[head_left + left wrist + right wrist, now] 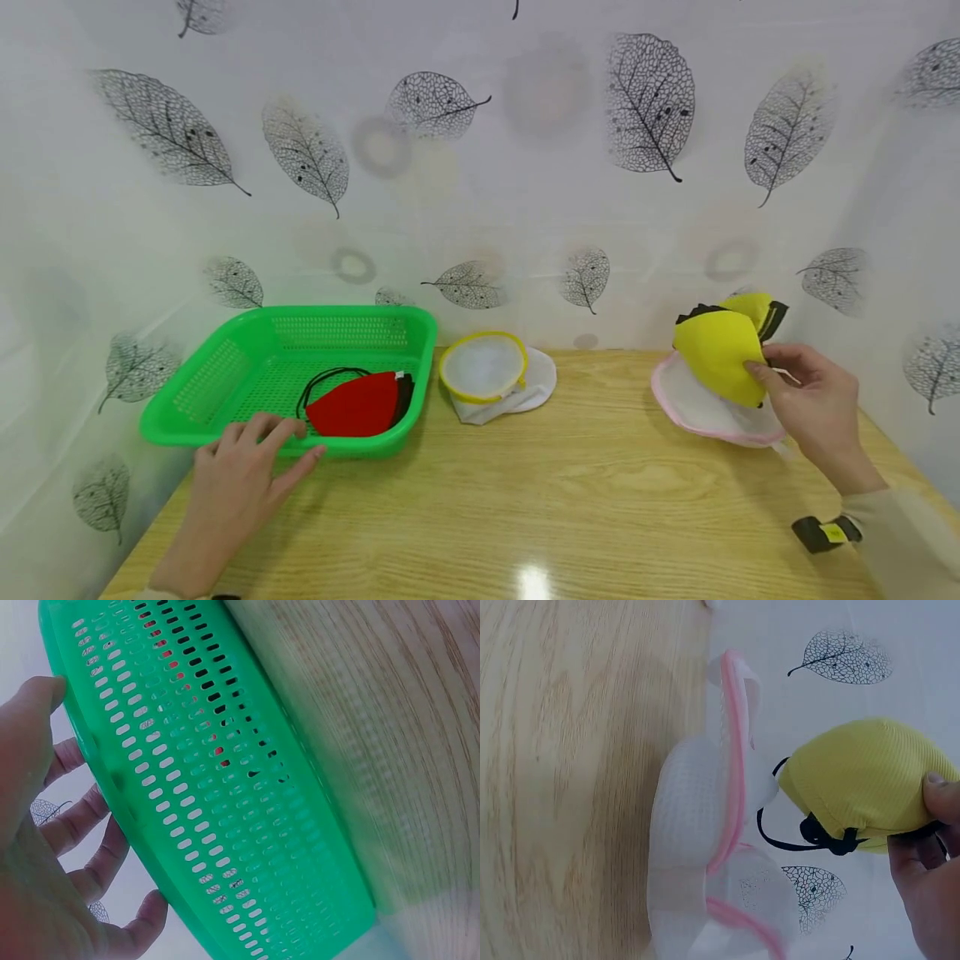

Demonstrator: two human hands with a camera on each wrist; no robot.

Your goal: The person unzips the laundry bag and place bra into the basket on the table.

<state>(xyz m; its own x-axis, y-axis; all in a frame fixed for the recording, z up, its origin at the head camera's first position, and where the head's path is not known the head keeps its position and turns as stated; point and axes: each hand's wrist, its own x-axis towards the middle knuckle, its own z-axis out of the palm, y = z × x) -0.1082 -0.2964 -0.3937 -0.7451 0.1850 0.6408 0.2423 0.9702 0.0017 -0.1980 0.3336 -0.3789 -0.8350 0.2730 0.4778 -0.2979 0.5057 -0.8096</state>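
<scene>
My right hand [813, 400] pinches a yellow cloth face mask [720, 354] with black edging, thumb on its front. Black cords hang from the mask [870, 776] in the right wrist view. It is held up over a white mesh laundry bag with a pink rim [686, 421], whose mouth faces up. My left hand [243, 479] is at the near rim of a green plastic basket [281, 312], fingers loosely bent, fingertips at the rim [112, 784]. Inside the basket, at its right end, lies a red cloth face mask [356, 407] with black cords.
Between basket and pink-rimmed bag, a second white mesh bag with a yellow rim [483, 367] sits at the back of the wooden table [570, 500]. A white sheet with a leaf print [525, 208] hangs behind the table and along its sides.
</scene>
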